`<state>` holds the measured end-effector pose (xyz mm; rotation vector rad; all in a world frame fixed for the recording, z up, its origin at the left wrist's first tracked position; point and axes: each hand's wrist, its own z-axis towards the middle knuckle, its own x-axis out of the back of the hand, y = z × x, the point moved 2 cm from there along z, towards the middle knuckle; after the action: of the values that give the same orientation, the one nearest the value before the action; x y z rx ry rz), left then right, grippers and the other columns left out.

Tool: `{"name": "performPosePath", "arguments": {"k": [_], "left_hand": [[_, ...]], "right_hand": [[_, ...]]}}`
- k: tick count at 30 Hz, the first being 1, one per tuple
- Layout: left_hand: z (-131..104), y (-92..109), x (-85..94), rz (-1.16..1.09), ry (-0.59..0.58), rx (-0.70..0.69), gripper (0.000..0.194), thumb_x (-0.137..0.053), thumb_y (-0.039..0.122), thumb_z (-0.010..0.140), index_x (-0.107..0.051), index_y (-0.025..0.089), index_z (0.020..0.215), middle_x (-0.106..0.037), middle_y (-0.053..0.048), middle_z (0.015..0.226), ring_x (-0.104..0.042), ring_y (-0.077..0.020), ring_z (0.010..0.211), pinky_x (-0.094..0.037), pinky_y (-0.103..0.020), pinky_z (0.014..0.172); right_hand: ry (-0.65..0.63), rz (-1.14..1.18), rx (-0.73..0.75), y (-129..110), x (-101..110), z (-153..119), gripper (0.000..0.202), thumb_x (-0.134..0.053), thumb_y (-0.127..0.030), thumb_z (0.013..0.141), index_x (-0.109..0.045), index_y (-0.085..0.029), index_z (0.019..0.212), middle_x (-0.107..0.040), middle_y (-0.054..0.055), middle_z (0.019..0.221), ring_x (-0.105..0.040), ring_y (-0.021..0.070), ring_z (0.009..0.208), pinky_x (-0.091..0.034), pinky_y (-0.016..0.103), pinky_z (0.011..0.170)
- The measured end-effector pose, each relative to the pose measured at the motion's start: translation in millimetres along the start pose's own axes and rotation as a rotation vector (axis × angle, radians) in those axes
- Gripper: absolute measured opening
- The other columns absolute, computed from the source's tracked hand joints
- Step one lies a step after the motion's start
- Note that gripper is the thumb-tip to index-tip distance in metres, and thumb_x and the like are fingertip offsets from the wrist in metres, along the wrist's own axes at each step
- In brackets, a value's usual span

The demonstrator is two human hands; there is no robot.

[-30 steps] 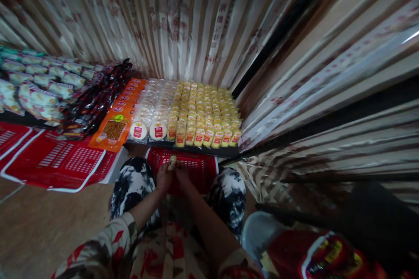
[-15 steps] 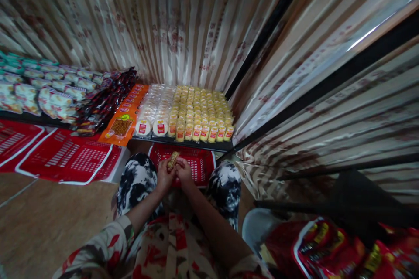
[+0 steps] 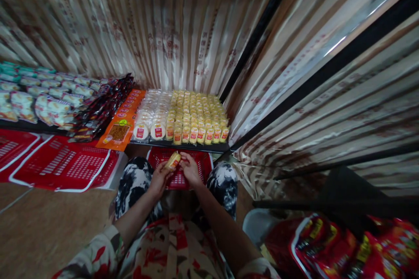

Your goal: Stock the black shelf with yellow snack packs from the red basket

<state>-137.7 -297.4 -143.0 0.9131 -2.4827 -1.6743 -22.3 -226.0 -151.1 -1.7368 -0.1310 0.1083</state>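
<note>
Both my hands hold one small yellow snack packet (image 3: 173, 160) over a red plastic basket (image 3: 203, 166) that stands between my knees. My left hand (image 3: 159, 178) grips the packet's lower end. The fingers of my right hand (image 3: 190, 169) pinch its other end. Just beyond the basket, a low dark shelf (image 3: 183, 144) carries tight rows of the same yellow packets (image 3: 199, 115), with round white packets (image 3: 151, 115) to their left.
Orange packets (image 3: 122, 117), dark red packets (image 3: 98, 104) and pale green-white packets (image 3: 39, 96) fill the shelf farther left. Red baskets (image 3: 65, 163) lie on the floor at left. Striped plastic curtains hang behind and to the right. Red bags (image 3: 343, 248) sit at lower right.
My hands have lifted the yellow packet a little, toward the shelf. The view has tilted, so the shelf sits lower in the picture.
</note>
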Motion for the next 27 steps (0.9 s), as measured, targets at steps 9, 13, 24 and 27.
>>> {"name": "performPosePath", "arguments": {"k": [9, 13, 24, 27], "left_hand": [[-5.1, 21.6, -1.2, -0.043, -0.119, 0.096, 0.024, -0.049, 0.014, 0.078, -0.056, 0.013, 0.101, -0.065, -0.008, 0.099, -0.065, -0.0119, 0.072, -0.050, -0.019, 0.059], [2.1, 30.3, -1.3, 0.071, -0.151, 0.104, 0.021, -0.049, 0.015, 0.079, -0.053, 0.012, 0.100, -0.065, -0.005, 0.079, -0.060, -0.0088, 0.052, -0.040, -0.016, 0.042], [21.2, 57.1, -28.1, 0.416, -0.284, -0.104, 0.027, -0.066, 0.032, 0.070, -0.056, 0.013, 0.087, -0.063, 0.001, 0.071, -0.057, -0.0090, 0.058, -0.045, -0.019, 0.053], [25.7, 56.8, -44.3, 0.554, -0.277, -0.150, 0.023, -0.062, 0.027, 0.071, -0.056, 0.014, 0.088, -0.061, 0.001, 0.068, -0.057, -0.0105, 0.059, -0.045, -0.021, 0.055]], "right_hand": [[-0.048, -0.068, 0.112, -19.7, 8.0, 0.4, 0.028, -0.057, -0.029, 0.072, -0.064, -0.019, 0.098, -0.066, 0.004, 0.095, -0.060, 0.0145, 0.083, -0.048, 0.029, 0.080], [-0.087, -0.006, 0.114, -23.8, 10.0, -3.8, 0.038, -0.059, -0.033, 0.073, -0.060, -0.021, 0.109, -0.063, 0.004, 0.103, -0.060, 0.0146, 0.089, -0.048, 0.026, 0.079], [0.023, 0.115, -0.075, 0.3, 20.4, -16.0, 0.036, -0.062, -0.039, 0.068, -0.054, -0.017, 0.096, -0.062, 0.003, 0.084, -0.061, 0.0141, 0.066, -0.048, 0.023, 0.051], [0.091, -0.023, -0.002, -2.8, 30.6, -18.5, 0.032, -0.056, -0.035, 0.073, -0.055, -0.016, 0.099, -0.062, 0.006, 0.086, -0.062, 0.0158, 0.068, -0.050, 0.027, 0.054]]}}
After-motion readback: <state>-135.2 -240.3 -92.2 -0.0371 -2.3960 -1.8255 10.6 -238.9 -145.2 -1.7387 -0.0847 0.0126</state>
